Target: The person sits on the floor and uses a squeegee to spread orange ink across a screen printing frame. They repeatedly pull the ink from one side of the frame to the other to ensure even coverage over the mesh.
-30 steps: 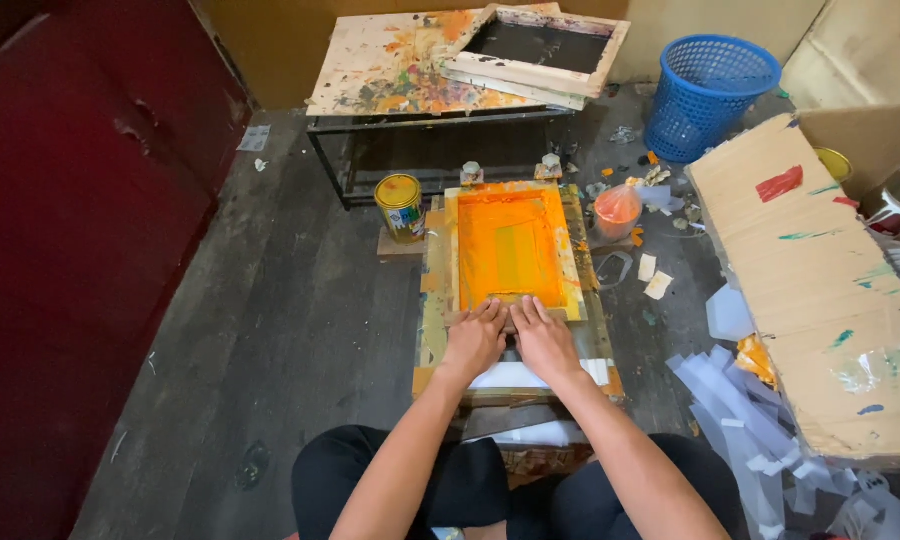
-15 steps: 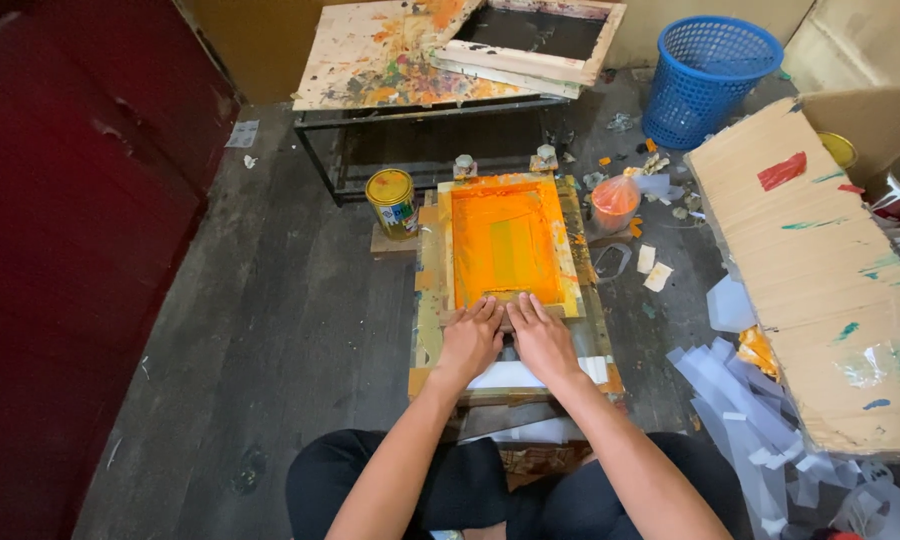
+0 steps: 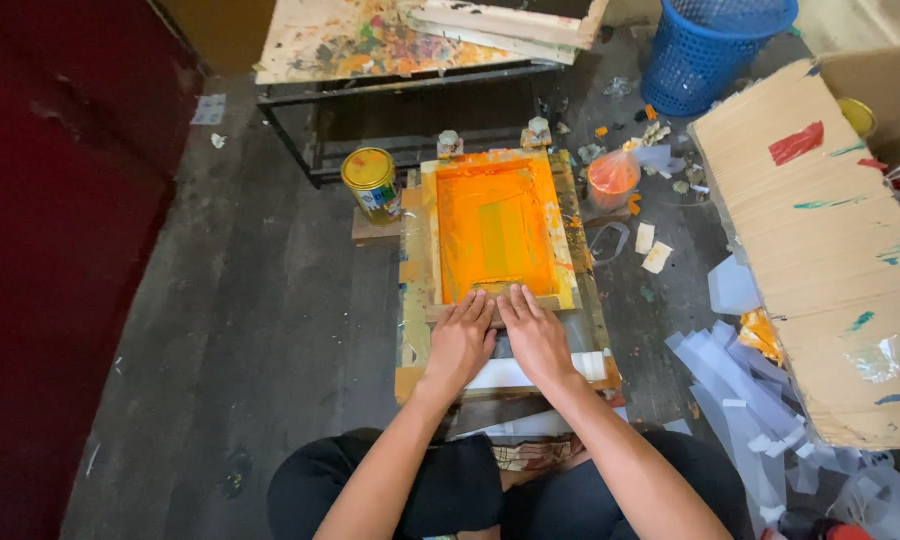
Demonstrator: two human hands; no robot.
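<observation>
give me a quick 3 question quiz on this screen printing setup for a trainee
1. True or false: both hands rest on the near edge of the orange screen frame.
2. Which sits left of the frame: A) blue basket B) paint can C) cardboard sheet?
3. What colour is the ink on the screen?

Key:
1. True: left hand and right hand lie side by side there.
2. B
3. Orange

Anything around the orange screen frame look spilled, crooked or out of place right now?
The screen frame sits square, both hands flat on its near edge. The paint can and the orange-filled cup stand upright. The mess is on the floor to the right: paper scraps and loose clear sheets lie scattered beside the cardboard.
</observation>
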